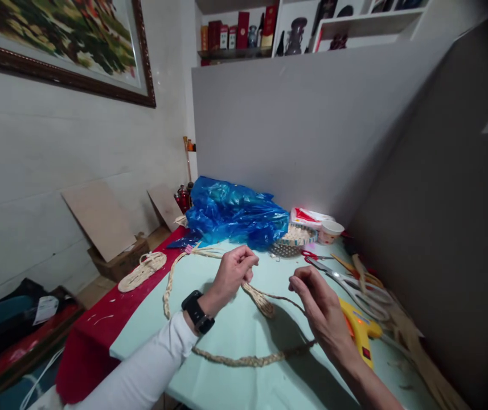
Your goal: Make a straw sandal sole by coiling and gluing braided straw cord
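My left hand point(234, 273), with a black watch on its wrist, is closed round the upper end of a small looped bundle of straw point(262, 300), whose rounded end hangs toward the table. To its right, my right hand point(318, 293) is raised with thumb and fingers pressed together; what they hold, if anything, is too small to make out. A thin twisted cord runs from the bundle toward my right hand. Below both hands a long braided straw cord point(247, 361) curves over the pale green tabletop point(226, 382) and passes behind my left forearm.
A blue plastic bag point(235, 213) lies at the back, beside a woven basket point(297, 234) and paper cup point(331, 229). Red scissors point(310, 255), large scissors point(355, 287) and a yellow glue gun point(361, 330) are at the right. A straw sole point(143, 272) rests on red cloth at left.
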A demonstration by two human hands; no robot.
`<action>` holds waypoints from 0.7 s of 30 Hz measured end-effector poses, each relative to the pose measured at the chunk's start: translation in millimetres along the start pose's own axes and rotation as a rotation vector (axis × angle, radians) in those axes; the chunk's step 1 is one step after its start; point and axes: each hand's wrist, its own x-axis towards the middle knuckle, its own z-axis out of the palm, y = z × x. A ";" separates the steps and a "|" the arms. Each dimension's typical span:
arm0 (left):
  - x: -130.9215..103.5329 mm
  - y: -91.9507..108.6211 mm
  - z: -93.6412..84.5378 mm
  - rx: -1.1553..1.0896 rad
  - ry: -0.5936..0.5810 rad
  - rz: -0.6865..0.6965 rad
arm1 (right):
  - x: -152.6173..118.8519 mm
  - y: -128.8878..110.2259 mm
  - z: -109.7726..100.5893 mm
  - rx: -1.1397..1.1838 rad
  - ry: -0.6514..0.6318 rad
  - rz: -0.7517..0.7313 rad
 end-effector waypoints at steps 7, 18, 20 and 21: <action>-22.0 31.0 1.6 -0.036 -0.183 0.120 | -0.2 -13.8 -11.5 0.003 -0.071 -0.110; -108.1 42.7 2.1 -0.122 -0.133 0.017 | -9.2 -17.0 -14.7 -0.140 -0.079 -0.114; -117.8 35.5 -2.9 -0.059 -0.080 0.039 | -9.9 -6.7 -18.3 -0.231 -0.047 -0.099; -120.8 30.5 -5.1 -0.040 -0.061 0.044 | -9.9 1.0 -19.4 -0.259 -0.019 -0.083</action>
